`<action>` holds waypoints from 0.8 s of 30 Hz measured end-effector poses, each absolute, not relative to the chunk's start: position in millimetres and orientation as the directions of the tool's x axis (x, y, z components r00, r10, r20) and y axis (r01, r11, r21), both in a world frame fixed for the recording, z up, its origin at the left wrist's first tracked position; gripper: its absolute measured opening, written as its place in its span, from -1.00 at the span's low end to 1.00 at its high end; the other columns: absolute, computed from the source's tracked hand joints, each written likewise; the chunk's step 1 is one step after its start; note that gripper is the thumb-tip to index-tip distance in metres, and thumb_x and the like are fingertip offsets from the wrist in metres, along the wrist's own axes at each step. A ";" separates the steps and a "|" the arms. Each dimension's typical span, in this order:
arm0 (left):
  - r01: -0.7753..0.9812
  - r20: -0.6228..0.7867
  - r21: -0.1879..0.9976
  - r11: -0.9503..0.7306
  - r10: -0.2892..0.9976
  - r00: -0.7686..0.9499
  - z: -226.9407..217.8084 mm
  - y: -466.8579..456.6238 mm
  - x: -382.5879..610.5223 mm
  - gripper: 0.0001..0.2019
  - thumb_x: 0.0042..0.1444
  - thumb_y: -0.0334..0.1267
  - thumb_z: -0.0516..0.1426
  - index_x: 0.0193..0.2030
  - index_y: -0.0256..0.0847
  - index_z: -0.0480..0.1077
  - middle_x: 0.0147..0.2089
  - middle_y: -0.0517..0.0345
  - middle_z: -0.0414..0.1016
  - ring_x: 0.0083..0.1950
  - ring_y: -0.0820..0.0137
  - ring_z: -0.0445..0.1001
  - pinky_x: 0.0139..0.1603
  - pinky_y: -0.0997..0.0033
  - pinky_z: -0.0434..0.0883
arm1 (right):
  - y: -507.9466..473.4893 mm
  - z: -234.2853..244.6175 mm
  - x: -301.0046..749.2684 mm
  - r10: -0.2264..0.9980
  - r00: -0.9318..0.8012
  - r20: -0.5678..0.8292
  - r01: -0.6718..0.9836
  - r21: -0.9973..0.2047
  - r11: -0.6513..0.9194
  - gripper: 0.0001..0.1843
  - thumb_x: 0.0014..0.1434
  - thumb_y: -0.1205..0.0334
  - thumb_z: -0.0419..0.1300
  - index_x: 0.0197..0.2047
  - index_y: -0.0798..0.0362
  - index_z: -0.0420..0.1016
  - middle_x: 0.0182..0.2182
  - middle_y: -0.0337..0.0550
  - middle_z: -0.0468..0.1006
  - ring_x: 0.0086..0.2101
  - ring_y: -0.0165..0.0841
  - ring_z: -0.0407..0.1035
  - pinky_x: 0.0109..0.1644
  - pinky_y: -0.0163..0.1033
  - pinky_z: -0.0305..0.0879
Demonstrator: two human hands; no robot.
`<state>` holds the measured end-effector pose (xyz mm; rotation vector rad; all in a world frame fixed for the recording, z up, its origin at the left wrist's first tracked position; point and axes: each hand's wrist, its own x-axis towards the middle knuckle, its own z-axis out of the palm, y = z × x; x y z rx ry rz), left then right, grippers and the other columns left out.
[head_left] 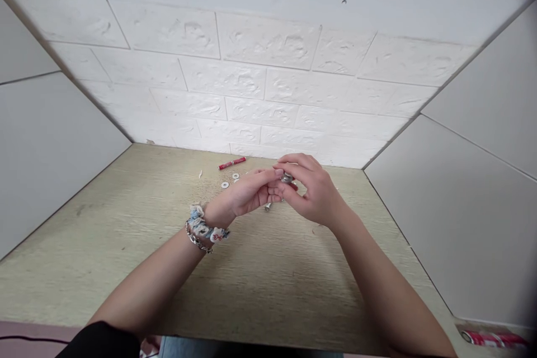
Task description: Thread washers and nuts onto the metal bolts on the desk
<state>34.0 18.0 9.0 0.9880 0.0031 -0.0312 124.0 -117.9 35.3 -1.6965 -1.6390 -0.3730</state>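
Observation:
My left hand [250, 194] and my right hand [308, 189] meet above the middle of a pale wooden tabletop [126, 235]. Both pinch a small silver metal part [287, 178] held between their fingertips; its exact shape is mostly hidden by the fingers. A silver bolt [267, 207] lies on the table just under my left hand. Two flat washers [225, 184] lie a little to the left of my hands. A red pen-like tool [231, 164] rests behind them near the wall. My left wrist wears a fabric scrunchie and a chain bracelet.
A white brick-pattern wall [268, 95] closes the back of the table, and grey panels stand on both sides. A red object [495, 339] lies at the lower right beyond the right panel. A black cable [25, 339] runs along the lower left edge.

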 end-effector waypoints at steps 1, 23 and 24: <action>0.028 -0.013 0.829 0.559 -0.030 0.999 8.8 18.3 34.2 -0.78 0.07 -0.19 0.15 -0.33 -0.37 0.41 -0.40 0.09 0.45 -0.38 0.54 0.42 -0.32 0.56 0.38 | -118.0 35.4 123.6 0.738 0.145 0.659 0.945 -0.314 0.094 -0.74 0.10 0.31 0.06 -0.13 0.03 0.43 -0.12 -0.09 0.44 -0.12 -0.28 0.32 -0.03 -0.11 0.25; 0.066 0.023 0.690 0.721 -0.113 0.993 -2.9 16.9 37.6 -0.62 0.12 0.02 0.04 -0.28 -0.34 0.39 -0.34 0.03 0.49 -0.31 0.45 0.46 -0.19 0.44 0.37 | -115.4 32.3 120.5 0.690 0.155 0.707 0.965 -0.259 0.049 -0.82 0.12 0.30 0.08 -0.19 0.03 0.43 -0.21 -0.13 0.49 -0.19 -0.31 0.35 -0.06 -0.14 0.24; 0.082 0.012 0.684 0.725 -0.123 0.992 -3.4 17.5 37.6 -0.60 0.12 0.04 0.03 -0.30 -0.34 0.38 -0.35 0.02 0.49 -0.31 0.44 0.46 -0.20 0.43 0.37 | -115.6 32.5 120.4 0.693 0.155 0.704 0.967 -0.253 0.041 -0.82 0.12 0.30 0.07 -0.20 0.03 0.43 -0.22 -0.13 0.49 -0.20 -0.31 0.35 -0.05 -0.13 0.24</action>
